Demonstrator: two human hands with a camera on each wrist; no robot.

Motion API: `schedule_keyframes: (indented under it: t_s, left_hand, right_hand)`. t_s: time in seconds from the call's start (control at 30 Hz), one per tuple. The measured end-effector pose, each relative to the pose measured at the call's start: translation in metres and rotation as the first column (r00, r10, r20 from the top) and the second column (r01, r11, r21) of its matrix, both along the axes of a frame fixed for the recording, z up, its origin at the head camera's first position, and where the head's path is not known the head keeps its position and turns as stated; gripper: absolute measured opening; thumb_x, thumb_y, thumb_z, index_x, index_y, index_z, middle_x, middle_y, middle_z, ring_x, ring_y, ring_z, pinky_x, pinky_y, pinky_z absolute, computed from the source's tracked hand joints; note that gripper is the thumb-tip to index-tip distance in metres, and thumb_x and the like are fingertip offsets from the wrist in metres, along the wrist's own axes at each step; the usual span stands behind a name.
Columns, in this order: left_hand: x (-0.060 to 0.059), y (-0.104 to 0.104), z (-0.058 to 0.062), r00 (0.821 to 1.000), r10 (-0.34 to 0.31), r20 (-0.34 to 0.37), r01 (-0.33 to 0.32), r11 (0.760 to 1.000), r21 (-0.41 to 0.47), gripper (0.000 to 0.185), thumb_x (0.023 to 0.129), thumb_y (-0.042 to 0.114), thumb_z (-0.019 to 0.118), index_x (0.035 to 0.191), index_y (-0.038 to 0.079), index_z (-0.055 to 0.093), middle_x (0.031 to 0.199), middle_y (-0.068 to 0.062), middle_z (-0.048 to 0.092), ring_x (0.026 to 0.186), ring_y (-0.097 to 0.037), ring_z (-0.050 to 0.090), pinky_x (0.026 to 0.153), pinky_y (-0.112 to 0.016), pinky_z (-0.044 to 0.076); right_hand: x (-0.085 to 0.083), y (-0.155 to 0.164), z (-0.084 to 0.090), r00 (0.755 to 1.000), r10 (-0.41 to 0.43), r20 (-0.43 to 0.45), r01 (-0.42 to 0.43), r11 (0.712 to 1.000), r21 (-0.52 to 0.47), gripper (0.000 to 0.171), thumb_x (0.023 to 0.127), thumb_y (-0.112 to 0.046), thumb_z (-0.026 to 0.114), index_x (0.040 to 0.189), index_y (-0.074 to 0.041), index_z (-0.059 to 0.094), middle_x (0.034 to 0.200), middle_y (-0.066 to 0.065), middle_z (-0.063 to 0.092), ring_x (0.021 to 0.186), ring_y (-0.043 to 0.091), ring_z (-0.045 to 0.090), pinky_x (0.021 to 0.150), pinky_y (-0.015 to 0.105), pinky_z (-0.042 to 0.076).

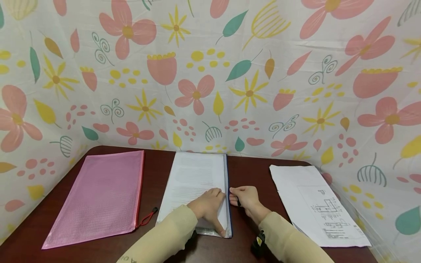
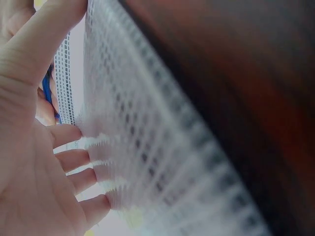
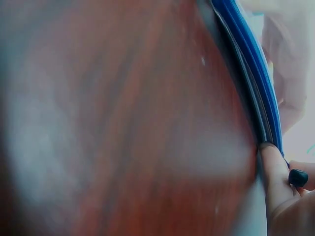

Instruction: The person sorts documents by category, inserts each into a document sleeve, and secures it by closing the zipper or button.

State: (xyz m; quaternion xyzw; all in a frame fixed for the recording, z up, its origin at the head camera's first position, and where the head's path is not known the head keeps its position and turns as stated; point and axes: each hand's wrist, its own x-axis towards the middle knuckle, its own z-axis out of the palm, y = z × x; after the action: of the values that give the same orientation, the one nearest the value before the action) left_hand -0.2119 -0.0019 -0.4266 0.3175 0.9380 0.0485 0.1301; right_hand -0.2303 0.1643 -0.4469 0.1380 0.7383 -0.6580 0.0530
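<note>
Mesh pouch under left hand; right hand pinching zipper edge.

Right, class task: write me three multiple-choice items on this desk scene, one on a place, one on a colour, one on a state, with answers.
1. Where does the pink mesh pouch lie?
A. left of the white mesh pouch
B. on the loose printed sheets
C. under the right hand

2. What colour is the white pouch's zip edge?
A. red
B. blue
C. yellow

3. What is the left hand doing?
A. hanging off the table
B. gripping the pink pouch
C. pressing on the white pouch

Answers: 1 A, the head view shows it at the table's left. 2 B, a blue strip runs along its right side. 3 C, the palm lies on the mesh while the right hand pinches at the zip.
</note>
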Motion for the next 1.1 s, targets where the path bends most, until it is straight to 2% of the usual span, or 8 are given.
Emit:
schedule_keyframes:
  t_s: [0.4,0.67,0.93,1.1]
  left_hand:
    - [0.001,0.011,-0.007,0.999,-0.024,-0.031,0.024,1.0,-0.001,0.127,0.047,0.074,0.077,0.145,0.009,0.031,0.149,-0.01,0.033,0.139,-0.025,0.031,0.114,-0.034,0.029]
    - [0.002,0.013,-0.005,1.0,-0.009,-0.012,0.009,1.0,-0.001,0.127,0.046,0.074,0.077,0.146,0.012,0.031,0.15,-0.01,0.032,0.139,-0.025,0.03,0.114,-0.038,0.03]
    - [0.001,0.013,-0.004,1.0,-0.008,-0.018,0.007,1.0,-0.005,0.125,0.047,0.073,0.078,0.146,0.011,0.032,0.149,-0.009,0.032,0.139,-0.024,0.03,0.114,-0.035,0.029]
    - [0.002,0.014,-0.004,1.0,-0.006,-0.019,0.006,1.0,-0.014,0.125,0.047,0.074,0.078,0.146,0.011,0.032,0.15,-0.009,0.031,0.139,-0.025,0.03,0.114,-0.037,0.03]
  right_hand:
    - [-0.007,0.009,0.002,1.0,-0.024,-0.005,0.024,1.0,0.006,0.028,0.088,-0.004,0.063,0.105,0.018,0.062,0.067,0.01,0.067,0.06,0.013,0.066,0.059,0.03,0.058]
    - [-0.017,0.013,0.002,1.0,-0.027,0.003,0.027,0.999,0.026,0.029,0.089,-0.005,0.063,0.107,0.017,0.062,0.068,0.01,0.067,0.06,0.014,0.066,0.061,0.03,0.058]
    - [-0.026,0.012,0.003,0.999,-0.035,0.009,0.035,0.999,0.04,0.028,0.088,-0.005,0.064,0.104,0.017,0.062,0.067,0.011,0.068,0.058,0.014,0.067,0.06,0.03,0.058]
    - [-0.031,0.012,0.004,0.999,-0.033,0.008,0.033,0.998,0.054,0.029,0.088,-0.006,0.064,0.104,0.017,0.063,0.067,0.011,0.067,0.057,0.014,0.067,0.06,0.03,0.058]
